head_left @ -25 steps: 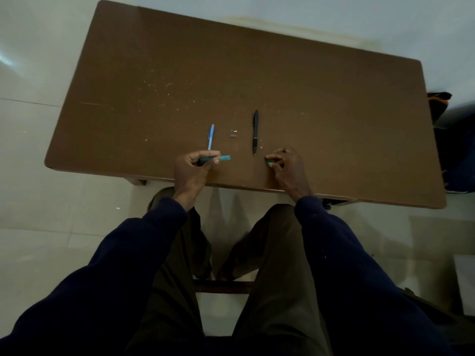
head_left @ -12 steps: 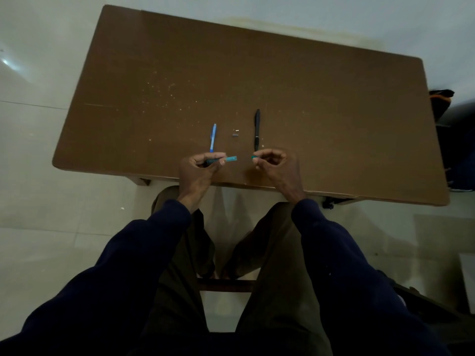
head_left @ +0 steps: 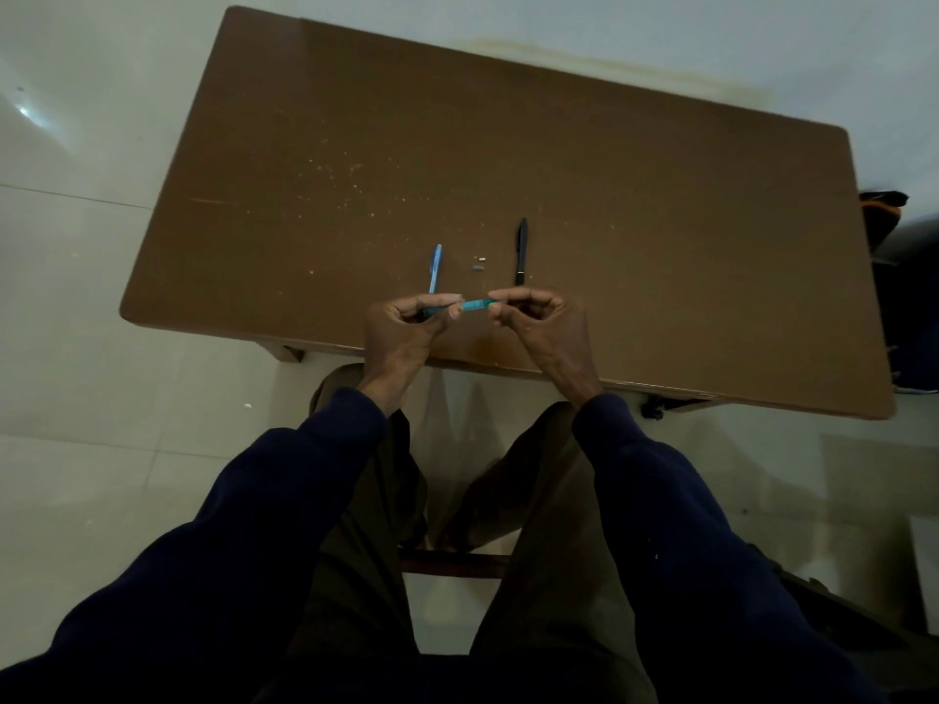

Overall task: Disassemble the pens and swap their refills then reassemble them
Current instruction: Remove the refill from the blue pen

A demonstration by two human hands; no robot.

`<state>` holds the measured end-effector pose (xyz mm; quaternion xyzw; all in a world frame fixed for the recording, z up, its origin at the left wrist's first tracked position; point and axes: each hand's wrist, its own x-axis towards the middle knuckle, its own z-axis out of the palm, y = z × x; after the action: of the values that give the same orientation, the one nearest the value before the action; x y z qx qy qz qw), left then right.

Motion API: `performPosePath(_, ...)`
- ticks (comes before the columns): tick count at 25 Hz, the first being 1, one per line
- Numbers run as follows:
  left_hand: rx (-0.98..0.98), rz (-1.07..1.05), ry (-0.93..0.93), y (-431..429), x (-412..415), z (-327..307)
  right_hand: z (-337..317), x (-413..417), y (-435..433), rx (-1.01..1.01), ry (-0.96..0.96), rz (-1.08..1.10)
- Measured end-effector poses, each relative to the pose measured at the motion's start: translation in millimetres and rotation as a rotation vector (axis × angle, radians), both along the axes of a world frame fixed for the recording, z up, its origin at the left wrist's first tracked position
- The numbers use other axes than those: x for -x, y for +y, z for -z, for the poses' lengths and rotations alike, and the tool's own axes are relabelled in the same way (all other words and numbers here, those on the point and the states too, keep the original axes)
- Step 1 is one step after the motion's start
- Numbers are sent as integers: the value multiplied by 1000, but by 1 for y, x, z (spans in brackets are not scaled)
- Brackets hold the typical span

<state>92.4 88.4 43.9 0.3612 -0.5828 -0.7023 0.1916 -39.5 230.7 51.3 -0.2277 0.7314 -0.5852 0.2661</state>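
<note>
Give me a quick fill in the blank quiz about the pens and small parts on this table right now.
1. Both hands hold a ____ pen piece between them.
2. The pen lying right of the two small metal parts is ____.
3. The light blue pen lies to the ____ of those parts.
4. The left hand and right hand are above the table's ____ edge.

Missing words: teal; black; left; near

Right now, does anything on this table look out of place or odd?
Two tiny loose parts lie between the blue pen piece and the black pen, easy to lose. Pale specks dot the table.
</note>
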Motion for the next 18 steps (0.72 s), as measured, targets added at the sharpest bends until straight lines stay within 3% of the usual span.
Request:
performPosePath(10, 2, 4, -41, -3, -4, -1, -7, -5, -6, -36, 75, -21)
performPosePath(18, -38, 10, -41, 0, 0, -2, -12, -9, -6, 46, 68, 8)
